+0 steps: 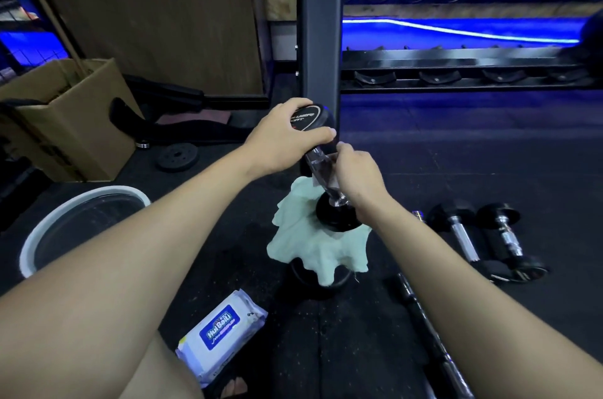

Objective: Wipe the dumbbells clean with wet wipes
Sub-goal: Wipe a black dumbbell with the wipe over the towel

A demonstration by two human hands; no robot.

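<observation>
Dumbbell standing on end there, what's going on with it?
A person is cleaning it. The left hand grips the top head of the dumbbell, holding it tilted, while the right hand rubs a wipe along the handle. Its bottom head rests on a pale green cloth. The wipes pack lies on the floor near the person, a basin sits at left, and two more dumbbells lie at right.

Both bare forearms reach forward and converge ahead of the person. The left hand (287,134) sits palm-down, fingers and thumb curled over the top head of the upright dumbbell (321,167). The right hand (359,176) is lower, its fingers pinching a wet wipe (321,170) around the handle.
</observation>
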